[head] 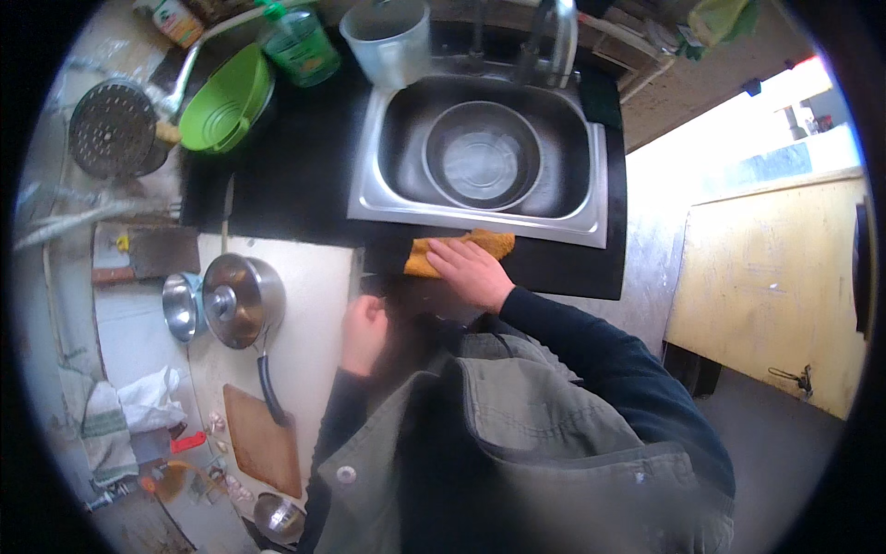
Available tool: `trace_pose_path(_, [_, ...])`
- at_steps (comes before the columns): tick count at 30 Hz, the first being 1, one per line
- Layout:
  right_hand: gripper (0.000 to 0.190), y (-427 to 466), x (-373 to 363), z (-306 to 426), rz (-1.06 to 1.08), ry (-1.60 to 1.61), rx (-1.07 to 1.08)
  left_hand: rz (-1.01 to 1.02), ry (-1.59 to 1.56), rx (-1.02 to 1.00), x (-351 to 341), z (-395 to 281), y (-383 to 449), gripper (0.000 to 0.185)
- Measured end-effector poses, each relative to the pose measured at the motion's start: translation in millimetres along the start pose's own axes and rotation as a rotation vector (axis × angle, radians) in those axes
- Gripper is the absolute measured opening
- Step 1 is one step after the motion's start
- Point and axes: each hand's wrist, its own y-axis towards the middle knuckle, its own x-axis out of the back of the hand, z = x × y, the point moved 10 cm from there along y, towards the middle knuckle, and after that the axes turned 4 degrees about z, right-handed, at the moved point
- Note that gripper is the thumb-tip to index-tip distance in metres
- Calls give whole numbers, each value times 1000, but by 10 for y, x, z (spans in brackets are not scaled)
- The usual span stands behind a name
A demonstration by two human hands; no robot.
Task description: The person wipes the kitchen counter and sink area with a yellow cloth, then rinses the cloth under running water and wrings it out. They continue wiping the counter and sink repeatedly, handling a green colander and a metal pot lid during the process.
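Observation:
An orange cloth (495, 242) lies on the black countertop (297, 173) along the front edge of the steel sink (477, 223). My right hand (471, 270) rests flat on this cloth, its fingers pointing left. My left hand (365, 332) is held near my body with curled fingers, beside the edge of the white table; no object shows in it. Inside the sink basin sits a round metal bowl (482, 156), which seems to hold some water. The faucet (564, 41) stands behind the basin.
Left of the sink are a green colander (232, 104), a green soap bottle (302, 45), a translucent pitcher (387, 41) and a knife (228, 201). A lidded pot (242, 301) and a wooden cutting board (263, 436) are on the white table (311, 311). A yellowish door (768, 284) stands at right.

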Motion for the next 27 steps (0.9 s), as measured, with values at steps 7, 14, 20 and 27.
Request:
trace_pose_path(7, [49,-1189,513,-708,54,-51,-119,160,-18,99,-700,-410,75,16])
trace_pose_path(14, [44,-2197,1021,-1408,69,36,-242,468,-547,190,-1973,-1724,267,8])
trace_pose_path(20, [37,-3261,1365,-2247,-222,459,-537,799,-639,245,-3175,-2853,353,10])
trace_pose_path(27, [35,-4553,1326,-2923,-597,786,-993,928,-443,89,-4414,-3440,651,15])
